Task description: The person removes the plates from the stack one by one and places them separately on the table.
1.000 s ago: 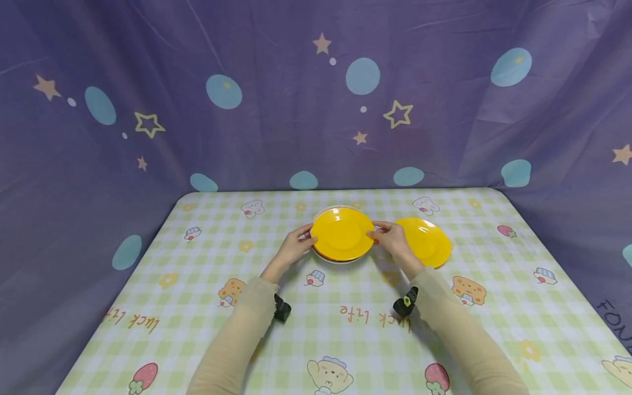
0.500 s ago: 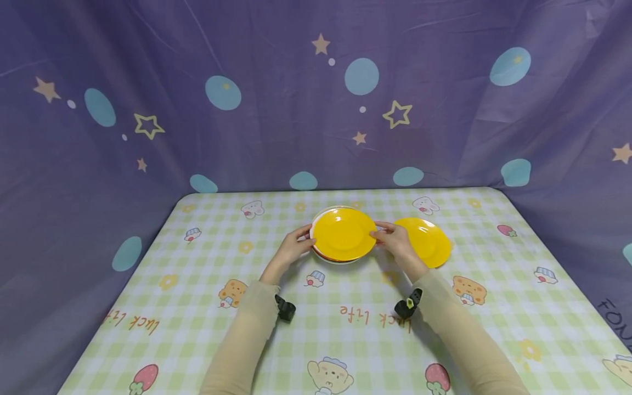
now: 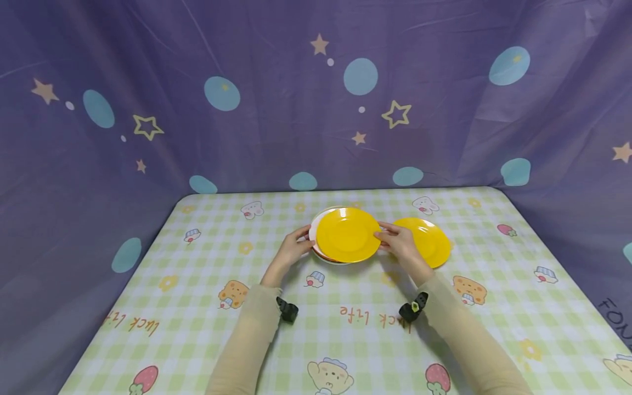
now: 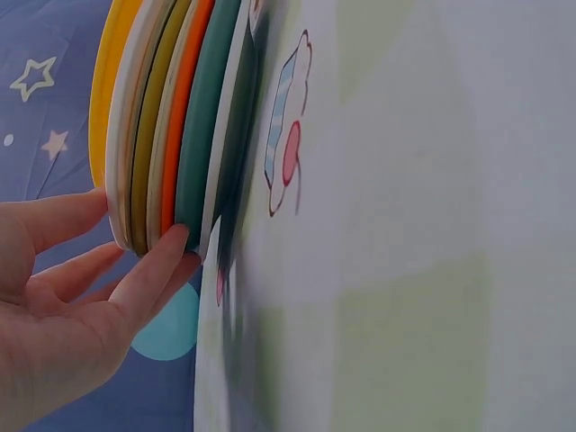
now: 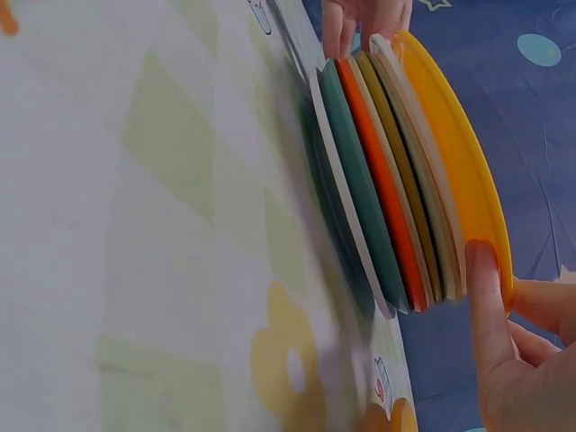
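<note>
Since one second ago, the top yellow plate (image 3: 347, 234) has slid a little to the right on the stack of plates (image 4: 180, 135), near the far edge of the bench (image 3: 197, 307). My right hand (image 3: 402, 244) pinches its right rim. My left hand (image 3: 291, 247) touches the stack's left side with straight fingers. Another yellow plate (image 3: 434, 247) lies just right.

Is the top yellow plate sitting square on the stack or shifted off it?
Shifted off. The top yellow plate overhangs the stack toward the right hand, baring the lower rims.
</note>
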The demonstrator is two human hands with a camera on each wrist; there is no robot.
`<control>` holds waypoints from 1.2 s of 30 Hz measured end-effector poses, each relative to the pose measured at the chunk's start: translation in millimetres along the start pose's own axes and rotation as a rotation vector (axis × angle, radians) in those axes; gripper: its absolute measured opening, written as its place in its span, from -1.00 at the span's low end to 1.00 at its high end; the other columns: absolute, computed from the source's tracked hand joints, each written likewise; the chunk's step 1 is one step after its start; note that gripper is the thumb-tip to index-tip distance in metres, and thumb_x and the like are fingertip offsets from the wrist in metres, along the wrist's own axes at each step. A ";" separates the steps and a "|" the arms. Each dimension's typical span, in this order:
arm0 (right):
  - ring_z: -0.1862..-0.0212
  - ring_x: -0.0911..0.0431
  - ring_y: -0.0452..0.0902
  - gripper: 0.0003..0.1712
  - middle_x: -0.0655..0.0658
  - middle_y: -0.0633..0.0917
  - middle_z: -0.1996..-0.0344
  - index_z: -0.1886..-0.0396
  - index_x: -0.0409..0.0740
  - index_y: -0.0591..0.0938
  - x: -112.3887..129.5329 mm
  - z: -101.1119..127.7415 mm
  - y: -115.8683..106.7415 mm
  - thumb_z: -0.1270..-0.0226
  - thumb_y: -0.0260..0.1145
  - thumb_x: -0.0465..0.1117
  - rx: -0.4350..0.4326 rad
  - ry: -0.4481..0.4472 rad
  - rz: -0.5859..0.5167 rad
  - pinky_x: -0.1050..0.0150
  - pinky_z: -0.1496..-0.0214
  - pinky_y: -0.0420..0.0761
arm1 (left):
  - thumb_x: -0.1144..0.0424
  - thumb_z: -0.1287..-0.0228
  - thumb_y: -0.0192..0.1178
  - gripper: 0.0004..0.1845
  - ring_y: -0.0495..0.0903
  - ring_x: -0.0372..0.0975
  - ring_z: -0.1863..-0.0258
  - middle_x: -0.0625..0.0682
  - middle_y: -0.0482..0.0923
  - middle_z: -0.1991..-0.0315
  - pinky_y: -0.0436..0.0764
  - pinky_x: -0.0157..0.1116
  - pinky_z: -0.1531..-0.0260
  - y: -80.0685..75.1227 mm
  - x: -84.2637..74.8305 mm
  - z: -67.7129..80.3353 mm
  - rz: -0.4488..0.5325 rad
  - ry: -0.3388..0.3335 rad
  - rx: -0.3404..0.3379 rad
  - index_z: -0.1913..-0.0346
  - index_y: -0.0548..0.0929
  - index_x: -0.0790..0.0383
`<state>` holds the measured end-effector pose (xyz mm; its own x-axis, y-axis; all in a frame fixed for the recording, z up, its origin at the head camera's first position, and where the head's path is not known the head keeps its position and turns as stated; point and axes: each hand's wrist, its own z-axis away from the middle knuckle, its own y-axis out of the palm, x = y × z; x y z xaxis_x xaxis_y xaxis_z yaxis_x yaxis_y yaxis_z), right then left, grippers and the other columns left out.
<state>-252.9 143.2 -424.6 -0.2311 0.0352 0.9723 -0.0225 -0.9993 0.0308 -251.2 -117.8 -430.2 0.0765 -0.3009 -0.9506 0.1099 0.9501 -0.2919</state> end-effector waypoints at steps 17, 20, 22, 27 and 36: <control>0.60 0.32 0.46 -0.45 0.15 0.58 0.51 -0.21 -0.23 0.35 3.3 9.3 -21.7 -0.19 0.20 -0.27 -0.034 -0.020 0.050 0.52 0.49 0.57 | 0.44 -0.14 0.09 -0.47 0.49 -0.04 0.03 0.24 0.30 -0.18 0.56 -0.33 0.11 5.8 2.8 -0.2 0.033 -0.015 -0.053 -0.22 0.32 0.26; 0.61 0.32 0.47 -0.43 0.17 0.58 0.52 -0.21 -0.24 0.34 3.8 9.5 -27.8 -0.19 0.21 -0.27 -0.048 -0.023 0.035 0.52 0.48 0.58 | 0.44 -0.12 0.09 -0.46 0.50 -0.02 0.03 0.24 0.29 -0.18 0.56 -0.34 0.12 6.4 2.7 0.4 0.031 -0.016 -0.061 -0.23 0.31 0.27; 0.61 0.32 0.47 -0.43 0.19 0.59 0.55 -0.21 -0.26 0.34 4.7 10.0 -32.2 -0.18 0.21 -0.27 -0.056 -0.023 0.025 0.52 0.48 0.58 | 0.45 -0.12 0.09 -0.46 0.50 -0.01 0.04 0.25 0.29 -0.18 0.56 -0.34 0.12 6.6 2.9 1.0 0.036 -0.009 -0.065 -0.22 0.31 0.29; 0.62 0.34 0.45 -0.41 0.22 0.59 0.58 -0.21 -0.30 0.31 9.5 14.0 -42.1 -0.18 0.21 -0.28 -0.073 -0.025 -0.003 0.54 0.50 0.57 | 0.46 -0.11 0.09 -0.46 0.51 -0.01 0.05 0.26 0.30 -0.17 0.56 -0.35 0.13 6.9 3.9 2.2 0.059 -0.004 -0.067 -0.21 0.32 0.31; 0.57 0.32 0.48 -0.37 0.21 0.61 0.54 -0.24 -0.27 0.29 17.6 20.2 -61.9 -0.17 0.22 -0.25 -0.095 -0.003 0.000 0.52 0.47 0.58 | 0.48 -0.10 0.09 -0.45 0.50 0.01 0.05 0.29 0.28 -0.18 0.57 -0.34 0.13 6.7 2.6 5.8 0.084 0.009 -0.052 -0.22 0.29 0.35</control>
<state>-235.9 205.4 -404.7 -0.2282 0.0352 0.9730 -0.1148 -0.9934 0.0090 -244.5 -112.7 -433.9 0.0748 -0.2191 -0.9728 0.0519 0.9751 -0.2156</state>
